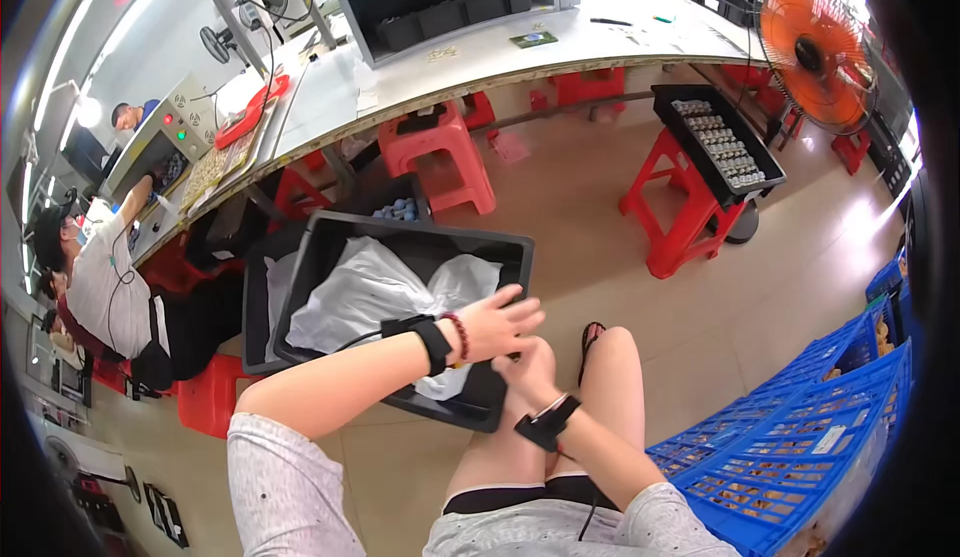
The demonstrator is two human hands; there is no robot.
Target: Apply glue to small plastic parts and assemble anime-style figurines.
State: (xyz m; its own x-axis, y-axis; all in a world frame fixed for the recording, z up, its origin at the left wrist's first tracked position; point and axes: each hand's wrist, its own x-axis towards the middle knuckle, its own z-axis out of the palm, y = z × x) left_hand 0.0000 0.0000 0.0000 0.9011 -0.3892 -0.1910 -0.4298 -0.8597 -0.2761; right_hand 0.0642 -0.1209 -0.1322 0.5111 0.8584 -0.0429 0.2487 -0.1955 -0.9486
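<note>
While close — two hands [490, 331] [528, 373]; one upper tray [484, 403]

- Left arm [330, 375]: bent at the elbow, short speckled grey sleeve, forearm slanting up to the right across the lower edge of the black tray [425, 229].
- Left wrist [436, 345]: encircled by a black strap and, nearer the hand, a dark red bracelet [459, 337].
- Left hand [490, 327]: at the tray's right edge, back uppermost, fingers pointing right, some extended, others bent.
- Right forearm [612, 453]: rising leftward from the lower right; black strap [548, 422] at the wrist.
- Right hand [527, 372]: just below the left, fingers curled toward it; fingertip contact indistinct.
</note>
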